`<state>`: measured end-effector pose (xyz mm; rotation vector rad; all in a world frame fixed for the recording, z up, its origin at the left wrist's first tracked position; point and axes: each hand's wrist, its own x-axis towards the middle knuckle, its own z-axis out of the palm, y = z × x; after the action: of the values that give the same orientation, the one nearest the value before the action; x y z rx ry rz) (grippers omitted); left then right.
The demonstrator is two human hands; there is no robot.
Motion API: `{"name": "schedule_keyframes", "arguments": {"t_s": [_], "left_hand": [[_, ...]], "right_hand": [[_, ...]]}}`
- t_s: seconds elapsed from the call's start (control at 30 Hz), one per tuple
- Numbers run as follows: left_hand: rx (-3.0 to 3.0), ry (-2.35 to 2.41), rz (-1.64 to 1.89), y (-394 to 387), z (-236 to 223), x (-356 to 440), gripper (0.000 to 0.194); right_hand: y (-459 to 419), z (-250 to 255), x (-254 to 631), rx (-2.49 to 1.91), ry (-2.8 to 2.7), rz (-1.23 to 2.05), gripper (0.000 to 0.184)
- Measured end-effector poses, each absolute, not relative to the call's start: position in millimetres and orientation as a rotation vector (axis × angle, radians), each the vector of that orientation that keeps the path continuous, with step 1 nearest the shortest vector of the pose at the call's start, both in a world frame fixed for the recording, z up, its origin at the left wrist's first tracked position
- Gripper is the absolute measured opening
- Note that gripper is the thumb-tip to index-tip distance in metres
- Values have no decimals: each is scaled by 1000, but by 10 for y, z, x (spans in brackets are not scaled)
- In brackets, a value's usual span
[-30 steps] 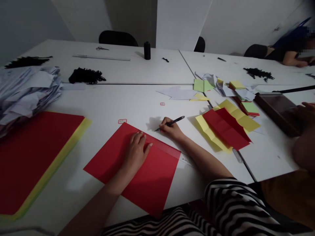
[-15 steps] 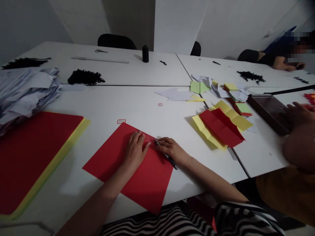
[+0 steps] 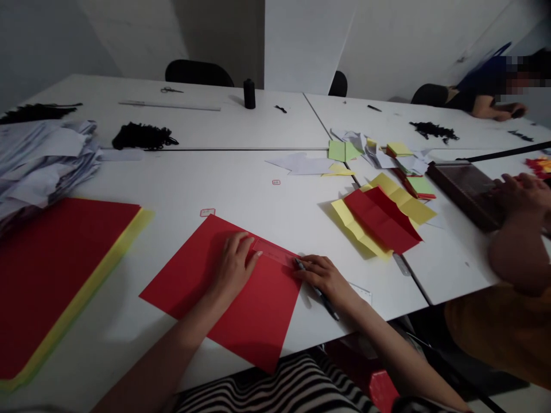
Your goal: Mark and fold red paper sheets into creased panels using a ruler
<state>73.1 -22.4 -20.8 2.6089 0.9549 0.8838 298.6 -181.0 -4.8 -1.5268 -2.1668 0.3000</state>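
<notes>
A red sheet of paper (image 3: pixel 253 310) lies at a slant on the table in front of me. My left hand (image 3: pixel 236 261) rests on its upper part, fingers and thumb apart, the fingertips at the left end of a clear ruler (image 3: pixel 275 252). That ruler lies along the sheet's top edge. It seems to run on under my right hand, where a clear marked strip shows past the wrist. My right hand (image 3: pixel 327 278) is closed round a dark pen (image 3: pixel 329 307), its tip by the sheet's right corner. I cannot see whether the tip touches the paper.
Larger red sheets (image 3: pixel 64 275) over yellow ones lie left, below a heap of white papers (image 3: pixel 43 155). Folded red and yellow paper (image 3: pixel 379 218) lies right. A co-worker's hand (image 3: pixel 523 195) rests by a brown box (image 3: pixel 469 192). A black spool (image 3: pixel 249 94) stands at the back.
My right hand has moved right with the pen, towards the sheet's corner, uncovering more of the ruler. My left hand keeps nearly the same place on the sheet.
</notes>
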Motion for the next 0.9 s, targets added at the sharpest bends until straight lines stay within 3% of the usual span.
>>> {"name": "schedule_keyframes", "arguments": {"t_s": [0.17,0.9], "left_hand": [[2645,724,811,-349,-228,800,24],[2675,672,813,-376,-308,807,33]], "right_hand": [[-1813,-86,2947,-1527,-2101,317,32],[-1828,-176,2916,-1570,-2047,133,30]]}}
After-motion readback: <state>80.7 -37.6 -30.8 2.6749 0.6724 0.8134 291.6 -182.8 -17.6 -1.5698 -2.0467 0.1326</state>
